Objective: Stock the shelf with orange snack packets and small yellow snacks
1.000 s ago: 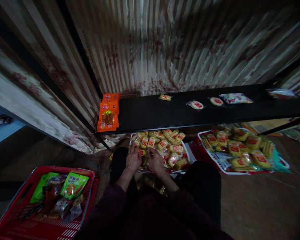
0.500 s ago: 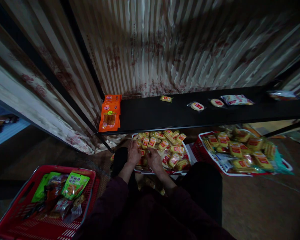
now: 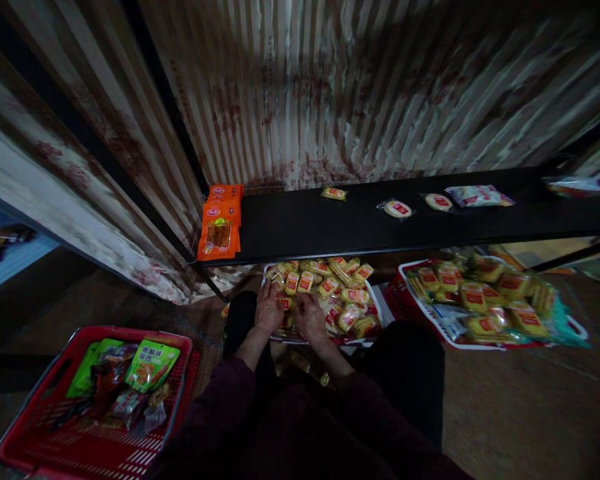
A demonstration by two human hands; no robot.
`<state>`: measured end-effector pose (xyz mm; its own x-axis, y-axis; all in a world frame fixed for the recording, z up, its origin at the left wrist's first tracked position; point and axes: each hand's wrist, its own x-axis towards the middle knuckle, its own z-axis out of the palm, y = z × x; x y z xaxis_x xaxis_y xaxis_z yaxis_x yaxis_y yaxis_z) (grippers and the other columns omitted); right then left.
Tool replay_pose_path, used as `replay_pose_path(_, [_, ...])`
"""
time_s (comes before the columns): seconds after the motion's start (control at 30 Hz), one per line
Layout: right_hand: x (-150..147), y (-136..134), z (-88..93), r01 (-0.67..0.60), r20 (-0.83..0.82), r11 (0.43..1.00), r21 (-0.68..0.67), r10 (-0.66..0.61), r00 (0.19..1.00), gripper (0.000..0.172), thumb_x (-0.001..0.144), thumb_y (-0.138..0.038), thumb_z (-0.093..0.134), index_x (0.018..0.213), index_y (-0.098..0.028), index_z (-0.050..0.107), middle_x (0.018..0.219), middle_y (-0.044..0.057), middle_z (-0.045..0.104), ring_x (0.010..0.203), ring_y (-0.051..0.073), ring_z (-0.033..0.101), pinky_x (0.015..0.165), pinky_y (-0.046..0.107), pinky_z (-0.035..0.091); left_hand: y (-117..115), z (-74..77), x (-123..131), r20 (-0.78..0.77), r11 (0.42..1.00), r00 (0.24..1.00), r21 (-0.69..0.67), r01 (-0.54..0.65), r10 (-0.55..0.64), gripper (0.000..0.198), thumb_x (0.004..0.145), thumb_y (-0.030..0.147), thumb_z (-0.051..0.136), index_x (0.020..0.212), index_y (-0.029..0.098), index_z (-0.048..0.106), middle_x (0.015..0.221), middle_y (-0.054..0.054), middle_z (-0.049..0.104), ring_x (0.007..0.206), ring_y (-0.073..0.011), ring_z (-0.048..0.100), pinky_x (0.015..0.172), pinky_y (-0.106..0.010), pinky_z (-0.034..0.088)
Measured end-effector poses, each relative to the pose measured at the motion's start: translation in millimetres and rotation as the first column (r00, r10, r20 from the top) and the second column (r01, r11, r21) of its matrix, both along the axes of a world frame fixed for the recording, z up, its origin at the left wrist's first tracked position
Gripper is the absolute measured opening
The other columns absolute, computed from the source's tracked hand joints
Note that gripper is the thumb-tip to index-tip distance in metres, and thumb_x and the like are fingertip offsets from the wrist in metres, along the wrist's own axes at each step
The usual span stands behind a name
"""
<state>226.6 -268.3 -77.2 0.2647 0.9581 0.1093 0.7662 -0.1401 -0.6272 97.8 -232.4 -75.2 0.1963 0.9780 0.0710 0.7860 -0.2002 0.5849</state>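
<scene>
A basket (image 3: 379,313) with a white rim stands between my knees, heaped with small yellow wrapped snack packets (image 3: 328,287) that have red labels. At its left side, my left hand (image 3: 269,310) rests on the packets with its fingers stretched out. Beside it, my right hand (image 3: 311,320) reaches in with bent fingers closed among the packets near the front rim. What the right fingers hold, if anything, is hidden in the dim light.
Above the basket runs a black shelf (image 3: 290,230) with orange snack bags (image 3: 221,223) at its left end and several loose packets. To the right is another full basket (image 3: 405,293). A red basket (image 3: 35,437) holding green bags (image 3: 151,365) stands at left.
Both hands stay at the same basket, with only slight finger movement. The right fingers have shifted a little up. The view has shifted slightly.
</scene>
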Motion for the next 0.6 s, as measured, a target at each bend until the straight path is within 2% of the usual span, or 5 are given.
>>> replay_pose_path(0.17, [0, -5, 8.6, -0.057, 0.076, 0.995, -0.08, 0.063, 0.995, 0.035, 0.086, -0.02, 0.047, 0.119, -0.018, 0.058, 0.115, 0.011, 0.061, 0.095, 0.02, 0.062, 0.084, 0.033, 0.049, -4, -1.0, -1, 0.03, 1.0, 0.999, 0.013, 0.016, -0.016, 0.055, 0.079, 0.011, 0.042, 0.134, 0.012, 0.045, 0.14, -0.013, 0.047, 0.134, -0.0231, 0.038, 0.113, -0.041, 0.031])
replay_pose_path(0.33, [-2, -1, 17.8, -0.069, 0.138, 0.995, -0.067, 0.077, 0.987, 0.037, 0.086, -0.02, 0.046, 0.121, -0.015, 0.058, 0.115, 0.013, 0.062, 0.107, 0.024, 0.057, 0.093, 0.036, 0.045, -4, -4.1, -3, 0.118, 0.999, 0.993, -0.036, -0.017, 0.021, 0.061, 0.079, 0.009, 0.04, 0.14, 0.01, 0.036, 0.139, -0.014, 0.048, 0.131, -0.0209, 0.041, 0.11, -0.037, 0.035])
replay_pose_path(0.47, [-6, 6, 21.5, -0.058, 0.088, 0.996, -0.069, 0.064, 0.994, 0.038, 0.086, -0.02, 0.047, 0.123, -0.017, 0.056, 0.118, 0.012, 0.062, 0.108, 0.023, 0.057, 0.091, 0.035, 0.046, -4, -7.6, -4, 0.174, 0.996, 0.983, -0.078, -0.049, 0.062, 0.066, 0.077, 0.007, 0.04, 0.142, 0.013, 0.032, 0.142, -0.011, 0.046, 0.13, -0.0197, 0.043, 0.109, -0.035, 0.037])
replay_pose_path(0.6, [-9, 14, 16.8, -0.064, 0.01, 0.997, -0.044, 0.065, 0.998, 0.04, 0.086, -0.02, 0.047, 0.125, -0.016, 0.054, 0.119, 0.012, 0.062, 0.109, 0.022, 0.058, 0.093, 0.035, 0.046, -4, -10.5, -5, 0.228, 0.996, 0.972, -0.077, -0.035, 0.051, 0.064, 0.079, 0.008, 0.041, 0.142, 0.012, 0.033, 0.142, -0.012, 0.046, 0.131, -0.0198, 0.043, 0.11, -0.035, 0.036])
